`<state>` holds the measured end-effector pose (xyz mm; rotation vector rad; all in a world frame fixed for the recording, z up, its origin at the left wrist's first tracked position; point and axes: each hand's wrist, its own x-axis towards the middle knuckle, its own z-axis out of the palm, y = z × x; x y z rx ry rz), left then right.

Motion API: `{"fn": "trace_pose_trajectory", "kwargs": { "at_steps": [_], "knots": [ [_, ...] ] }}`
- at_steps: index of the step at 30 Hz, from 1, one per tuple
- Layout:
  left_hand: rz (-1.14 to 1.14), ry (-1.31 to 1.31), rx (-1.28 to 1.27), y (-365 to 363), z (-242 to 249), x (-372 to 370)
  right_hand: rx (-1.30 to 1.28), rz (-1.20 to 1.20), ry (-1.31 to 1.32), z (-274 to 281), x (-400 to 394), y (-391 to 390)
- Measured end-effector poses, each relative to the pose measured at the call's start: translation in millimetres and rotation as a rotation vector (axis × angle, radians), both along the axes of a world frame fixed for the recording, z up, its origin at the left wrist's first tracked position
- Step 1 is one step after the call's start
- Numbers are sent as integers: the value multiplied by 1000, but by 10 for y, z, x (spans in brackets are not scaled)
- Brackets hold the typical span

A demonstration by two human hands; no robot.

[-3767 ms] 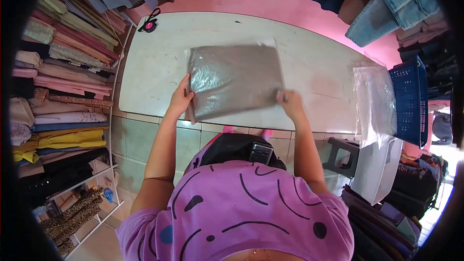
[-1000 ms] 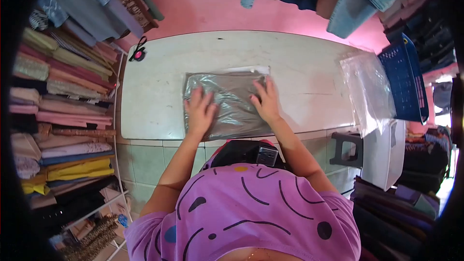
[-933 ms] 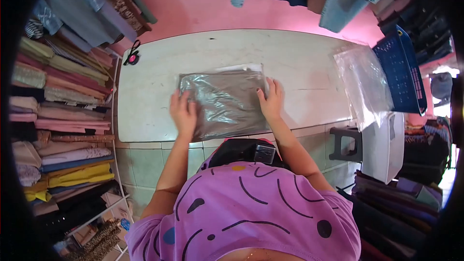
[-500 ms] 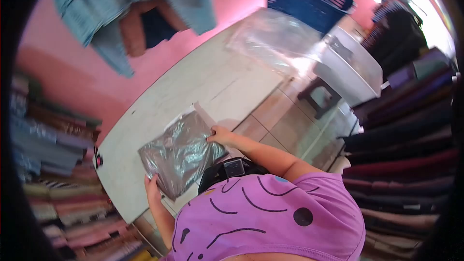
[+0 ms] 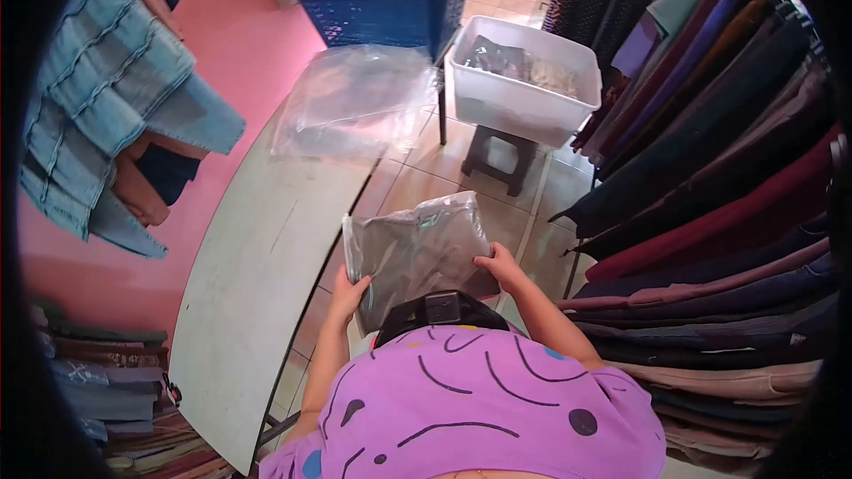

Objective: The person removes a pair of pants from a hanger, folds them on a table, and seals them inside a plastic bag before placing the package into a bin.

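A clear plastic bag with something flat and grey inside, apparently folded cloth (image 5: 417, 253), is held in front of my body, past the table's right edge. My left hand (image 5: 349, 294) grips its left side, thumb on top. On the opposite side, my right hand (image 5: 502, 268) pinches the edge, also thumb uppermost. The bag's whitish upper strip points away from me, and its near edge is partly hidden by the black strap and device at my chest. Fingers beneath the bag are out of sight.
The white table (image 5: 257, 257) lies to my left, with clear plastic bags (image 5: 359, 102) at its far end. Beyond are a blue basket (image 5: 390, 0) and a white bin (image 5: 524, 111) on a dark stool (image 5: 497, 160). Hanging clothes (image 5: 710, 186) line the right side.
The bagged grey item has been lifted off the table and carried right, over the floor, in both hands. My view has turned right toward the bin and the hanging clothes.
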<state>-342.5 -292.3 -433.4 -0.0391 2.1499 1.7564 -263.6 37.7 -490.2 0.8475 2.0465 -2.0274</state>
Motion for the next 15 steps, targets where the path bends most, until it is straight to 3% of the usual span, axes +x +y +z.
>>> {"fn": "trace_pose_trajectory", "kwargs": {
  "at_steps": [8, 11, 13, 15],
  "knots": [
    [-153, -93, 106, 1146, -83, -417, 63, -179, -14, 117, 60, 1036],
    [-170, -128, 74, 1567, -10, -723, 248, -191, 80, 196, -312, 1430],
    [-127, -144, 187, 1890, -9, -981, 468, -188, 75, 275, -651, 1753],
    [-177, -150, 242, 2245, -38, -1252, 507, -171, 97, 409, -999, 2156]
  ]
}}
